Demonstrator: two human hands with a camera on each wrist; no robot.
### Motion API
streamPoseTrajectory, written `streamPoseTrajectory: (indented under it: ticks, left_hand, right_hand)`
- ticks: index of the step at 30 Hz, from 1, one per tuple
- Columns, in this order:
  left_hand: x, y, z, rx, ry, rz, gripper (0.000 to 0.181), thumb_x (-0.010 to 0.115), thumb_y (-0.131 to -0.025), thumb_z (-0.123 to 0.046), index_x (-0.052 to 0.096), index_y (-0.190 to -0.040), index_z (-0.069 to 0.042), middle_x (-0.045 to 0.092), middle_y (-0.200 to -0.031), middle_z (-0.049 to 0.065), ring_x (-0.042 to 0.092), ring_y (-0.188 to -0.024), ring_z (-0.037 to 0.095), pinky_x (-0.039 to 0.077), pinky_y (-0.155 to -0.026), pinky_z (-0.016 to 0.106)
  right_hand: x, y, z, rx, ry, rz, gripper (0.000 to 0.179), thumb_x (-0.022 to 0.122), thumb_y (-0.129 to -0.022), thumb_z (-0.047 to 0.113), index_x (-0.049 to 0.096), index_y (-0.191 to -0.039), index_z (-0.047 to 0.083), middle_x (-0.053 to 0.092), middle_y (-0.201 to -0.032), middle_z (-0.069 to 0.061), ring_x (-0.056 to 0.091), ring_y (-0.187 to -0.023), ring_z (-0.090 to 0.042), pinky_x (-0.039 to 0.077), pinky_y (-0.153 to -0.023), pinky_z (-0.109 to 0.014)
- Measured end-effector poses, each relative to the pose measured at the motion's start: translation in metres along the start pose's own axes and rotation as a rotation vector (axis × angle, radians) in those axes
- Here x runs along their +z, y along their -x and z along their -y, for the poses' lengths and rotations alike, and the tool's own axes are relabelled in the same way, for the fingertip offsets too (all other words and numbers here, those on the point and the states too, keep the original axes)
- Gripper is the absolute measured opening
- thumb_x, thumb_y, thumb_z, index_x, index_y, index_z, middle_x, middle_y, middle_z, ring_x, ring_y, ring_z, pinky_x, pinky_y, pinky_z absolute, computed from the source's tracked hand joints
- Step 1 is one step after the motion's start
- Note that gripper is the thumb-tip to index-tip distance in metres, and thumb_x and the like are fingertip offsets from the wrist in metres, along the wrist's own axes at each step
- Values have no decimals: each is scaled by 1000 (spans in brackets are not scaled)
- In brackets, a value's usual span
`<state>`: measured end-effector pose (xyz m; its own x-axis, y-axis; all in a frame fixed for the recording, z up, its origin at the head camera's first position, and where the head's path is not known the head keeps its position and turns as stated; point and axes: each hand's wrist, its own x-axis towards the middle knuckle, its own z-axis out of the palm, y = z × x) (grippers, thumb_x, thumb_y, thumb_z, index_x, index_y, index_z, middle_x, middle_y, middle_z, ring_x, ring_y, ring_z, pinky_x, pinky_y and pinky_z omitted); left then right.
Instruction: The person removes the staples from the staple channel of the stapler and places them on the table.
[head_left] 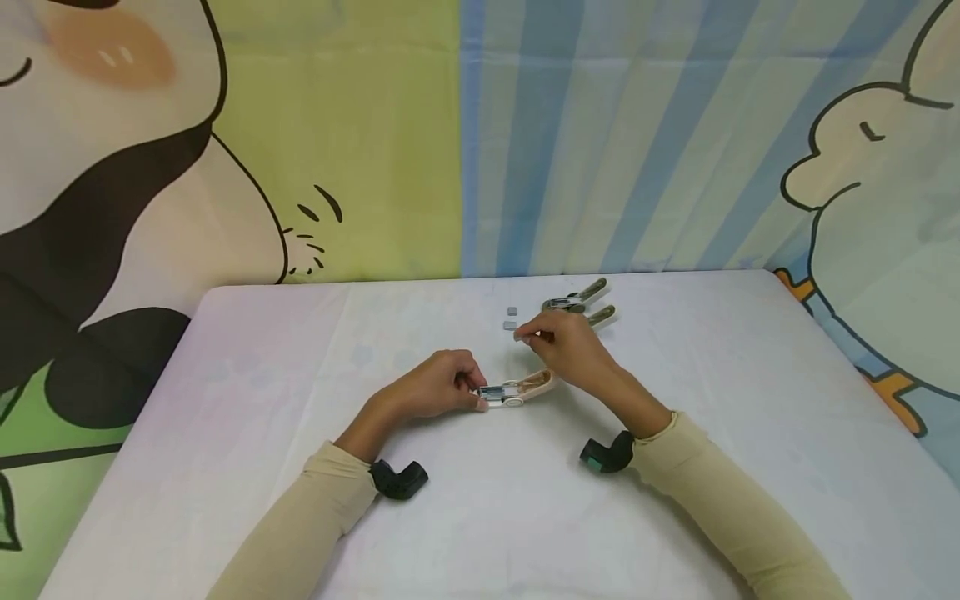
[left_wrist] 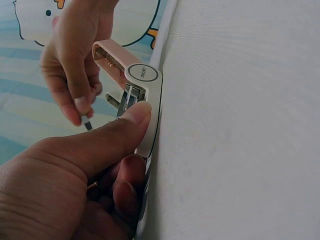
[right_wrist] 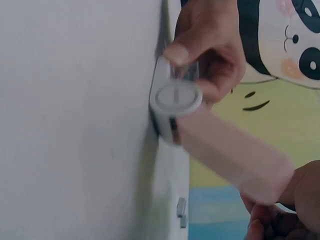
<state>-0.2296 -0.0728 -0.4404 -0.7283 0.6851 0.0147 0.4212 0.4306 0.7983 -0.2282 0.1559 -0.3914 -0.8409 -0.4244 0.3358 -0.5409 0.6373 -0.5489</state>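
A pink and white stapler [head_left: 513, 392] lies on the table with its top arm swung up and its metal staple channel exposed. My left hand [head_left: 438, 385] grips the stapler's white base at the end away from the hinge, thumb on the near side. Beyond the raised arm, my right hand [head_left: 573, 348] pinches a small grey strip of staples [left_wrist: 87, 123] between thumb and fingertips, apart from the stapler. In the right wrist view, the pink arm [right_wrist: 235, 155] partly covers the right hand, and the strip cannot be seen there.
Two small grey staple blocks [head_left: 510, 326] lie on the white table [head_left: 420, 517] just beyond my right fingertips. Behind the right hand are two dark green staplers [head_left: 597, 288], one partly hidden by it. A patterned cloth [head_left: 390, 150] hangs along the table's back edge.
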Motion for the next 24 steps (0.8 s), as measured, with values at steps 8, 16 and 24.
streamPoseTrajectory:
  ticks: [8,16,24]
  left_hand:
    - [2,-1,0,14,-13,-6,16,74,-71,-24,64,-82,-17,54,-75,-4,50,-64,8,42,-56,24]
    - [4,-4,1,17,-15,-3,16,74,-71,-25,64,-81,-18,53,-75,-4,50,-64,8,42,-57,24]
    - [2,-1,3,-2,-32,-8,17,74,-70,-26,64,-82,-18,53,-76,-4,50,-65,8,42,-57,24]
  right_hand:
    - [9,-18,-22,142,42,168,15,61,-81,5,70,-90,11,63,-86,1,53,-71,-11,43,-60,-26]
    - [17,-26,-31,146,54,200,16,61,-81,4,70,-90,13,64,-88,2,54,-76,-10,43,-63,-26]
    - [19,-29,-31,120,96,256,15,63,-80,4,71,-88,13,64,-86,3,55,-80,-10,44,-66,-25]
